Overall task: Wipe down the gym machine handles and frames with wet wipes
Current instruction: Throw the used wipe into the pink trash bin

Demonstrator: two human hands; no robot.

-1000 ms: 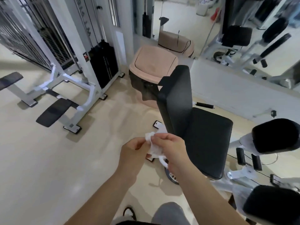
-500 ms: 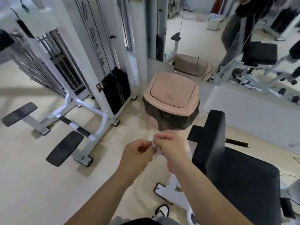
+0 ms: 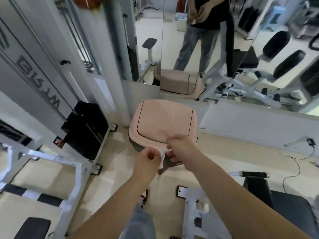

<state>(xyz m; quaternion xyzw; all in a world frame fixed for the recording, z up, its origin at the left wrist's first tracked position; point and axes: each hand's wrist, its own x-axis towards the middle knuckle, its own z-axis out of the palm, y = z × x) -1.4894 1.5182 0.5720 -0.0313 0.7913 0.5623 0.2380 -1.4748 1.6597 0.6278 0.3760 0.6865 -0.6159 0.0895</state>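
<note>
A small white wet wipe (image 3: 162, 156) hangs between my two hands, crumpled. My left hand (image 3: 146, 163) pinches its lower left side with curled fingers. My right hand (image 3: 181, 148) pinches its upper edge. Both hands are held in the air just in front of a pink swing-lid trash bin (image 3: 162, 123). The white frame (image 3: 189, 202) of a gym machine with a black seat pad (image 3: 283, 209) lies below my right forearm, apart from both hands.
A white weight machine with a black weight stack (image 3: 86, 131) and black pads stands at the left. A wall mirror (image 3: 224, 49) behind the bin reflects a person and more machines. A cable (image 3: 293, 169) trails on the beige floor at the right.
My view has lifted and moved toward the bin, which now sits right behind my hands. The black seat has slid to the lower right. Both hands still hold the wipe.
</note>
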